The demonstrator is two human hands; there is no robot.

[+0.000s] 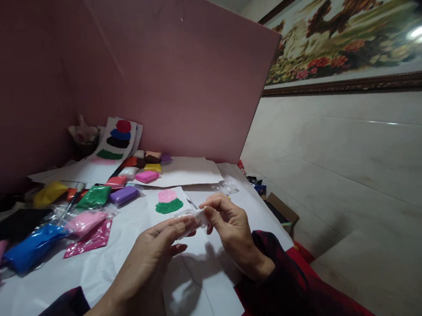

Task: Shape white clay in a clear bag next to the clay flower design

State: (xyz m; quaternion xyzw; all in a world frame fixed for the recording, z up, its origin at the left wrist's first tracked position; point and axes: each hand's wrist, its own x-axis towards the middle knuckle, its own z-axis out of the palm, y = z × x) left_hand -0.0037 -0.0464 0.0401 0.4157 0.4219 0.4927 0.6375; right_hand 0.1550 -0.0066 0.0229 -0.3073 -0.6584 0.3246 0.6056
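Between my two hands is a small clear plastic packet [200, 217] with something white in it. My left hand [154, 244] pinches its left part between thumb and fingers. At the packet's right end, the thumb and fingers of my right hand [232, 228] are closed on the plastic. Beneath them lies a sheet of white paper [220, 297] with a thin drawn line running down it. On its upper part are a textured pink patch [167, 195] and a green patch [169, 206] under it. A slim metallic tool [191, 202] lies just behind my hands, partly hidden.
Several coloured clay packets lie to the left, among them a blue one [34, 247], a green one [94, 197] and a purple one [124, 195]. A paper with coloured bands [118, 143] leans at the back. Crumpled clear plastic [227, 187] and a cardboard box [281, 208] are at the right.
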